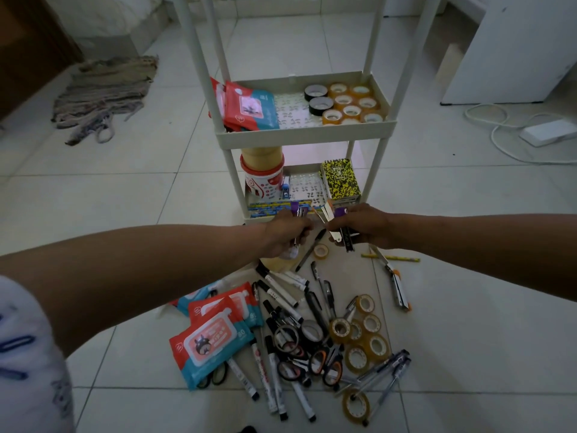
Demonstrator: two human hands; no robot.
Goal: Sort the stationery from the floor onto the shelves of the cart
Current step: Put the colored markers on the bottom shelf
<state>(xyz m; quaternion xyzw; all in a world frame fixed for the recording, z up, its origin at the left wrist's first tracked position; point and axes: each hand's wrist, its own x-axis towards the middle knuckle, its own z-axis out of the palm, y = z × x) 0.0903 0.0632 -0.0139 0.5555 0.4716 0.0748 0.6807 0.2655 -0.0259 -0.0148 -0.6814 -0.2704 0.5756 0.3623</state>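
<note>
— So, what have your hands got?

— Both arms are stretched out toward the cart [304, 132]. My left hand [285, 234] is curled round a small stapler [300, 214] with a purple end. My right hand [363, 226] grips a bunch of staplers [338, 225], metal parts sticking out above and below the fingers. The two hands are nearly touching, just in front of the bottom shelf.

— What sits on that shelf?

— A big tape roll [263, 175] at the left, a blue stapler [286, 189] beside it, a yellow-black notebook [340, 179] at the right, pencils [274, 209] along the front edge.

— And the shelf above?

— Wipes [249, 107] at the left, two black tapes [318, 100] and a cluster of clear tapes [354, 103] at the right.

— What lies on the floor?

— Below my hands, a heap: wipe packs [212, 339], markers [281, 295], scissors [321, 360], tape rolls [362, 335], pens [384, 373]. One more stapler [398, 290] and a pencil [390, 258] lie apart at the right.
</note>
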